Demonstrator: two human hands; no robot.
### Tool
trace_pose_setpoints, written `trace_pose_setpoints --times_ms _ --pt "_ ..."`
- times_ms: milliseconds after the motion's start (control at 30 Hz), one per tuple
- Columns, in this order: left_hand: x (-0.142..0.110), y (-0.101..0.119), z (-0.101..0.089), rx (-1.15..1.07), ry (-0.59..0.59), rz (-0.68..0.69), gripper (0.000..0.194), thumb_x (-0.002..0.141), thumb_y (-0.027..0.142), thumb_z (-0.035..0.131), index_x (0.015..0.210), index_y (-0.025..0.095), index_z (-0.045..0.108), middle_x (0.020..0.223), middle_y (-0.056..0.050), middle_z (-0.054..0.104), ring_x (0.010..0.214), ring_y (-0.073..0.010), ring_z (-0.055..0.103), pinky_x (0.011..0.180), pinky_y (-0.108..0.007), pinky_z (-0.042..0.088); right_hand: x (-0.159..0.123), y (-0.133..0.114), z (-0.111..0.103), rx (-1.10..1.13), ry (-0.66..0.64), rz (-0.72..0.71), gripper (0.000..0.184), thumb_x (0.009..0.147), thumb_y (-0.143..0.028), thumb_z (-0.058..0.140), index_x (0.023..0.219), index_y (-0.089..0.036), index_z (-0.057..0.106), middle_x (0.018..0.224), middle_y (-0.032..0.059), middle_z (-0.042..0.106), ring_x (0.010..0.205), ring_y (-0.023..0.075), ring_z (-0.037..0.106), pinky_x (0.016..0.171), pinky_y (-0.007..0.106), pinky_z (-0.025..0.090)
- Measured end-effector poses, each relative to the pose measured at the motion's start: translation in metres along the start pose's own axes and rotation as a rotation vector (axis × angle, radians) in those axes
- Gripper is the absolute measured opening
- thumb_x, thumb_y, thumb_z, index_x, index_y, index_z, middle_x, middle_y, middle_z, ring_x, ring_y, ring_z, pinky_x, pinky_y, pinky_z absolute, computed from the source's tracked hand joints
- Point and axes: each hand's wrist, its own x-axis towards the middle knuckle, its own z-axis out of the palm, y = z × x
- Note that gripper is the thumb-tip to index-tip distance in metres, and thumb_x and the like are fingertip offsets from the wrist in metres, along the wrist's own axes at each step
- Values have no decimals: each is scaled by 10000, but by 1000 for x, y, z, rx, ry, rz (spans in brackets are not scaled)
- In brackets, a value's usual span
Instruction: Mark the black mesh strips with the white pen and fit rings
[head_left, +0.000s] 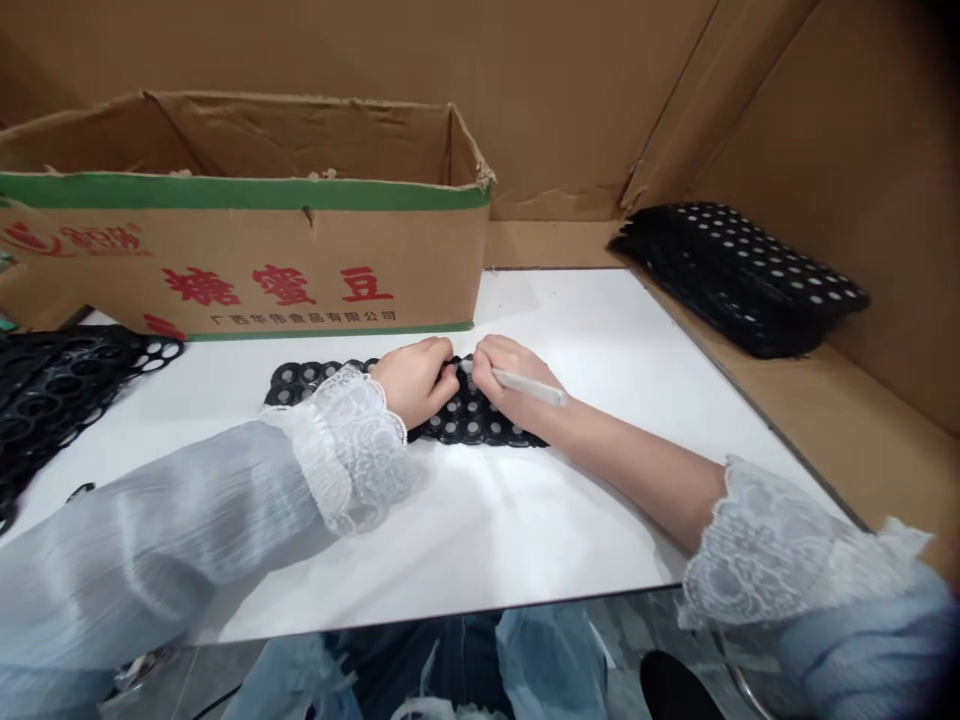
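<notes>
On the white table lies a black sheet of round pieces with pale centres [472, 425]. My left hand [416, 382] rests on the sheet's upper middle with its fingers curled against it; they seem to pinch its edge, though the fingertips are partly hidden. Close beside it, my right hand [514, 375] grips a slim white pen-like tool [531, 387], its rear end pointing right. The tool's tip is near my left fingertips, over the sheet, and hard to make out.
An open cardboard box [322, 250] stands behind the sheet. At the left lies a black sheet with round holes [67, 385]. A stack of black dotted sheets [742, 270] sits at the right on cardboard. Cardboard walls enclose the white table [487, 540].
</notes>
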Motion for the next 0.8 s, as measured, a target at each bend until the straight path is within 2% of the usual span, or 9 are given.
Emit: trace_pose_setpoints --times_ms 133,233,300,400,533,667,800 --pt "-5 8 -1 58 24 -40 169 812 267 334 783 172 471 748 -47 569 627 -176 530 560 -284 339 3 -4 5 -221 -55 36 263 858 -251 269 674 -169 438 633 40 478 612 153 454 580 275 323" --pt "-5 6 0 39 39 -56 175 812 274 336 781 172 475 717 -41 566 608 -168 522 550 -276 329 5 -6 3 -195 -52 119 245 856 -278 297 680 -175 434 626 25 468 571 136 430 521 264 276" --pt "-4 2 0 -10 46 -57 189 815 291 336 783 171 479 681 -33 557 597 -163 511 554 -270 333 6 -4 -1 -49 -28 140 259 853 -271 313 622 -180 387 600 4 434 563 117 411 529 253 280" --pt "0 -4 -1 -118 50 -42 218 808 344 362 765 169 486 618 -8 534 551 -139 476 556 -252 339 4 2 -8 288 10 208 333 864 -305 311 553 -186 302 543 -25 351 528 94 370 516 234 291" --pt "4 -7 -3 -189 65 -67 223 771 371 411 691 175 482 578 16 507 522 -115 430 551 -237 326 0 9 -11 535 87 309 350 857 -353 342 556 -180 382 535 -26 347 545 100 379 524 233 314" --pt "8 -4 -6 -208 48 -164 235 724 361 450 573 181 437 528 27 457 524 -116 406 540 -239 305 -4 3 -12 564 110 270 357 874 -353 318 610 -168 472 562 -14 403 569 108 403 547 246 326" --pt "14 -2 -8 -232 33 -281 240 676 338 480 508 183 403 478 35 407 518 -117 383 538 -246 294 -8 -5 -12 501 160 80 354 882 -328 295 609 -169 455 590 3 430 570 112 419 569 262 349"
